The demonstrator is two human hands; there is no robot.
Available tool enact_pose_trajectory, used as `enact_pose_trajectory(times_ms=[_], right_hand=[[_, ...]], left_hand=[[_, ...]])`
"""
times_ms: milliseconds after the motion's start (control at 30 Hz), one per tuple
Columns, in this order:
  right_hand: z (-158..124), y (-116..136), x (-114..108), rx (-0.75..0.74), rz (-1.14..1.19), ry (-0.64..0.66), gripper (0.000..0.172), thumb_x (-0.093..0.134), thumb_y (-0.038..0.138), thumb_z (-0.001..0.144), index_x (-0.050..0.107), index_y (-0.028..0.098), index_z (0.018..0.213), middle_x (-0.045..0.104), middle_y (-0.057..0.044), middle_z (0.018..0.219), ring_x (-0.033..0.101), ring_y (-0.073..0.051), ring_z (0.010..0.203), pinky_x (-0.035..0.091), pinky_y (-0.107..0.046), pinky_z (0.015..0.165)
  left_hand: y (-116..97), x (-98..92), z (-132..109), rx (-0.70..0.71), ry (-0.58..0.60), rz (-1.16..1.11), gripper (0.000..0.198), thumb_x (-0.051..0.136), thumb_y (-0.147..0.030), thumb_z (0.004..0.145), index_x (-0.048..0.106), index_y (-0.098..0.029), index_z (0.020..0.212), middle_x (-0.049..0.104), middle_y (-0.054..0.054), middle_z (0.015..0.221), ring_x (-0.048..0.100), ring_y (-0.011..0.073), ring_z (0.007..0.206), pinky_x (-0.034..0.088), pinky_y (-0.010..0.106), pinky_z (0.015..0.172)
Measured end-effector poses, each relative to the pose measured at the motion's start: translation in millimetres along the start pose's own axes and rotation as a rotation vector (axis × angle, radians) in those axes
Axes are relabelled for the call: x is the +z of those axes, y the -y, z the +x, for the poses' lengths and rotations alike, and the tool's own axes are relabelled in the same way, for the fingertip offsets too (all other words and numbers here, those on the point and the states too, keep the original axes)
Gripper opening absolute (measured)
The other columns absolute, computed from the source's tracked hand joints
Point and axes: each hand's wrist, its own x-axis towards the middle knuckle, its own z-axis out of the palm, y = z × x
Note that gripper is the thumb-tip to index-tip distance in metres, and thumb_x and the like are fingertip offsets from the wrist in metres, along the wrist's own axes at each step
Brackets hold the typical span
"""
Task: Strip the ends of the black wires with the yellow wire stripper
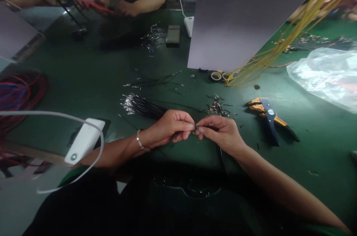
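My left hand [174,126] and my right hand [219,130] meet above the green table, fingertips almost touching. Each pinches a thin black wire [195,126], of which only a short bit shows between the fingers. Beside and behind my left wrist lies a bundle of black wires [145,105] with bright metal ends pointing left. A small heap of terminals and wire scraps [217,107] sits just beyond my right hand. Further right rests a wire stripper [269,113] with orange and dark blue handles, touched by neither hand.
A white power strip [85,141] with its cable [102,143] is near my left forearm. Tape rolls [216,76] lie below a grey panel [237,16]. Yellow wires [304,31] hang at right, by a clear plastic bag [326,76]. Across the table, a co-worker's hands [122,7] are busy.
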Motion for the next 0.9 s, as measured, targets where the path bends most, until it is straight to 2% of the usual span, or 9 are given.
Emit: enact_pose_trajectory(times_ms=[200, 367, 500, 600, 767, 833, 900], right_hand=[[-1, 0, 0, -0.061, -0.162, 0.003, 0.008, 0.068, 0.022, 0.076, 0.072, 0.015, 0.078, 0.07, -0.003, 0.062, 0.064, -0.014, 0.053, 0.053, -0.028, 0.053], [0, 3, 1, -0.196, -0.402, -0.025, 0.007, 0.066, 0.016, 0.073, 0.073, 0.016, 0.072, 0.069, -0.003, 0.061, 0.063, -0.015, 0.055, 0.048, -0.027, 0.054], [-2, 4, 2, -0.199, -0.387, -0.016, 0.009, 0.064, 0.013, 0.071, 0.072, 0.017, 0.069, 0.068, -0.002, 0.06, 0.061, -0.014, 0.053, 0.046, -0.025, 0.052], [-5, 3, 2, -0.086, -0.276, -0.019, 0.008, 0.064, 0.013, 0.069, 0.071, 0.017, 0.067, 0.066, 0.0, 0.055, 0.058, -0.012, 0.048, 0.045, -0.024, 0.048], [-4, 1, 3, 0.165, 0.05, 0.052, 0.008, 0.063, 0.012, 0.067, 0.066, 0.015, 0.06, 0.064, 0.001, 0.048, 0.054, -0.01, 0.039, 0.045, -0.022, 0.042], [-2, -1, 3, 0.22, 0.16, 0.071, 0.007, 0.064, 0.014, 0.067, 0.065, 0.015, 0.06, 0.064, 0.001, 0.046, 0.055, -0.01, 0.037, 0.044, -0.021, 0.039], [-1, -2, 4, 0.256, 0.221, 0.08, 0.008, 0.064, 0.017, 0.067, 0.063, 0.016, 0.059, 0.062, 0.001, 0.044, 0.055, -0.012, 0.035, 0.042, -0.021, 0.036]], left_hand=[[1, 0.3, 0, -0.002, 0.003, 0.019, 0.007, 0.063, -0.018, 0.073, 0.061, -0.011, 0.075, 0.057, -0.003, 0.045, 0.041, 0.0033, 0.033, 0.03, 0.014, 0.033], [0, 3.4, 0, 0.004, -0.015, 0.056, 0.008, 0.063, -0.018, 0.072, 0.06, -0.011, 0.073, 0.055, -0.004, 0.045, 0.04, 0.0034, 0.033, 0.029, 0.014, 0.033], [1, 5.7, -3, 0.072, -0.021, 0.185, 0.008, 0.061, -0.02, 0.072, 0.059, -0.012, 0.074, 0.055, -0.004, 0.047, 0.041, 0.004, 0.036, 0.032, 0.015, 0.035], [3, 7.9, -7, 0.222, -0.034, 0.429, 0.006, 0.058, -0.018, 0.076, 0.06, -0.013, 0.073, 0.056, -0.004, 0.05, 0.045, 0.0046, 0.04, 0.036, 0.015, 0.041], [10, 11.1, -9, 0.792, -0.123, 0.916, 0.014, 0.053, -0.009, 0.075, 0.059, -0.014, 0.063, 0.056, -0.004, 0.05, 0.048, 0.0056, 0.047, 0.039, 0.017, 0.052], [11, 10.9, -8, 0.873, -0.158, 0.996, 0.015, 0.052, -0.008, 0.075, 0.058, -0.015, 0.064, 0.056, -0.004, 0.05, 0.048, 0.0058, 0.048, 0.039, 0.017, 0.052], [11, 10.3, -8, 0.864, -0.183, 1.024, 0.015, 0.051, -0.007, 0.075, 0.059, -0.015, 0.065, 0.057, -0.004, 0.052, 0.049, 0.0062, 0.049, 0.04, 0.018, 0.054]])
